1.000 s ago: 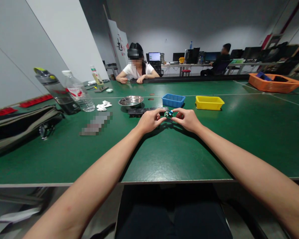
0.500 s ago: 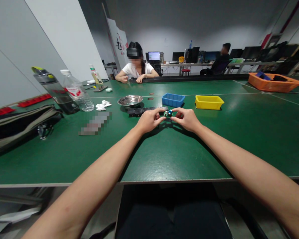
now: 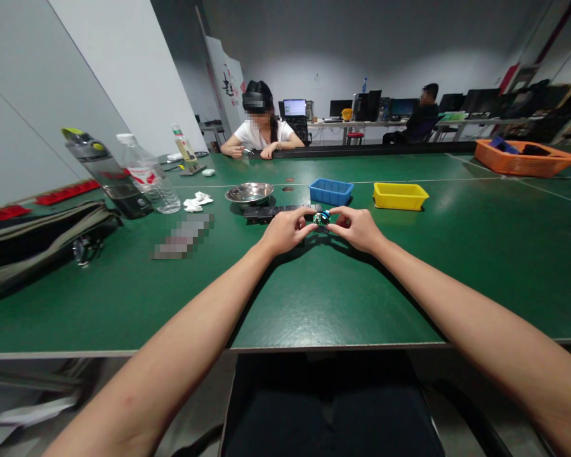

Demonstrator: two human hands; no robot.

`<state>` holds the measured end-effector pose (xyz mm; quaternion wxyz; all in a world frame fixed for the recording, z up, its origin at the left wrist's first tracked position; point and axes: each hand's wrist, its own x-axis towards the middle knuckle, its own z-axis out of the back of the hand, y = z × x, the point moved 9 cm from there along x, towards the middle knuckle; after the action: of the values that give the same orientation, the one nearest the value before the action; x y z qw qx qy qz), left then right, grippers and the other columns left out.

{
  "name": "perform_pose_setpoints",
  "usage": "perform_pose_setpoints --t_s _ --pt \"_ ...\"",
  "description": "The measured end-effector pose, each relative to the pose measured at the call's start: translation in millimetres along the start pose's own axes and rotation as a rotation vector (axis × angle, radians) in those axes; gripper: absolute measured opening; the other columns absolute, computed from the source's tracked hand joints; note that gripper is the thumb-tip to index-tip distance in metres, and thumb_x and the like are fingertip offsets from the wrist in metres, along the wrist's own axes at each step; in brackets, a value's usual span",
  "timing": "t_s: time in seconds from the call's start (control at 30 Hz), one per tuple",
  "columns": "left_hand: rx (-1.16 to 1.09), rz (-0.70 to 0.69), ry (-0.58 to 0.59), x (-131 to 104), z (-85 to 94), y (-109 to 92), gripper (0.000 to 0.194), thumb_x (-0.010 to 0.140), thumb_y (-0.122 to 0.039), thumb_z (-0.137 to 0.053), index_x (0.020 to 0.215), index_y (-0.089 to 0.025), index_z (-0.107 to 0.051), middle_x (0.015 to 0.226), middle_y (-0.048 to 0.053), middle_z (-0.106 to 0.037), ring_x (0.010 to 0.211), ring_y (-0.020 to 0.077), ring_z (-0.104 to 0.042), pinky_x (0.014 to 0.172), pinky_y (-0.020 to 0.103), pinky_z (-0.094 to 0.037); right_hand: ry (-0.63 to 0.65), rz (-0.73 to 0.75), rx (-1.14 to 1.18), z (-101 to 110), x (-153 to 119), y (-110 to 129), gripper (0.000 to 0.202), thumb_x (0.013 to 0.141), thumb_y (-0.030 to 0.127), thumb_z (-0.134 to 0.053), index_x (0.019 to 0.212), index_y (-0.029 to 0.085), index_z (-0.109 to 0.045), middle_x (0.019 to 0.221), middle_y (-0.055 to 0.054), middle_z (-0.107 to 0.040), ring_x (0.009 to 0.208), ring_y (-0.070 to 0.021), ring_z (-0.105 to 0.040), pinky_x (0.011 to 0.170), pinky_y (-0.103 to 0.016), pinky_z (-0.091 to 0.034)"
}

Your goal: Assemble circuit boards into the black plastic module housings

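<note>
Between my two hands is a small green circuit board with a blue and black part on its right side. My left hand pinches its left edge between thumb and fingers. On the opposite side, my right hand grips it near the blue part. Both hands are just above the green table. Behind my left hand lies a row of black blocks, partly hidden by the fingers. Beyond the hands stand a blue bin and, to its right, a yellow bin.
A steel bowl sits behind the black blocks. Leftward are crumpled tissues, a clear water bottle, a dark drink bottle and a bag. An orange basket stands far right. A person sits across the table.
The small board has turned slightly between my fingers. Both hands stay in nearly the same place.
</note>
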<state>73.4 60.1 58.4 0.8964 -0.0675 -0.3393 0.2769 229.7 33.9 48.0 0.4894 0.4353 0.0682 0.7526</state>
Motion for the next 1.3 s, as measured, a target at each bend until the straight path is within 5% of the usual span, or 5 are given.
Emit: perform_pose_setpoints --t_s 1.3 --pt "0.011 0.007 0.012 0.9 -0.5 -0.7 0.033 0.093 -0.035 -0.064 0.121 -0.019 -0.070 0.068 -0.001 -0.066 0.057 0.0126 -0.056 0.061 0.022 -0.038 0.011 -0.006 0.009 -0.2 -1.1 -0.5 0.034 0.082 0.039 -0.073 0.107 0.017 -0.076 0.069 -0.002 -0.072 0.057 -0.0148 -0.059 0.060 -0.027 -0.043"
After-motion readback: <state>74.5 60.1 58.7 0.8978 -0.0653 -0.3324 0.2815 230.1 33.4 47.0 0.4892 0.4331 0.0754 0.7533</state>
